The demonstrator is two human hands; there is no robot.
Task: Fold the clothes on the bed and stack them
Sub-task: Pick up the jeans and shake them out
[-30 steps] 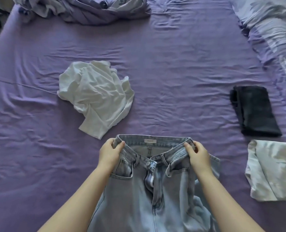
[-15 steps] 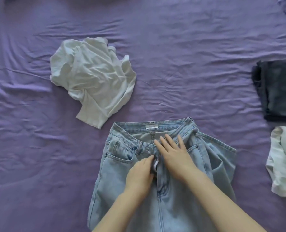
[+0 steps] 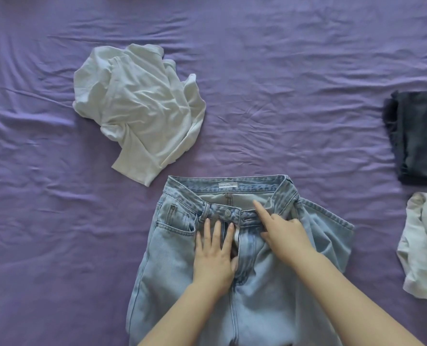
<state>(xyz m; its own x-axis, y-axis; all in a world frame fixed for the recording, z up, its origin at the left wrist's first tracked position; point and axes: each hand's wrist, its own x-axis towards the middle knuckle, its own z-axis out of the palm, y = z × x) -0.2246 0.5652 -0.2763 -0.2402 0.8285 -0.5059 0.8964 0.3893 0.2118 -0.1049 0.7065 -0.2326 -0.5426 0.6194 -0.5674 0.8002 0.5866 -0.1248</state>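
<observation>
Light blue jeans [image 3: 172, 248] lie front up on the purple bed sheet [image 3: 294, 108], waistband away from me, fly unzipped. My left hand [image 3: 213, 255] rests flat on the denim just left of the fly, fingers straight. My right hand [image 3: 284, 236] lies on the right of the fly. Its index finger stretches out and presses the waistband beside the button; its other fingers are curled against the fabric. A crumpled white T-shirt [image 3: 142, 108] lies up and to the left of the jeans.
A folded dark garment [image 3: 422, 138] sits at the right edge. Below it lies a folded pale grey-white garment [image 3: 422, 245]. Wrinkled sheet stretches across the top and left of the view.
My hands left the waistband corners and came to the fly. The left hand has flattened out; the right hand's fingers curled, leaving the index extended. The view dipped closer to the jeans.
</observation>
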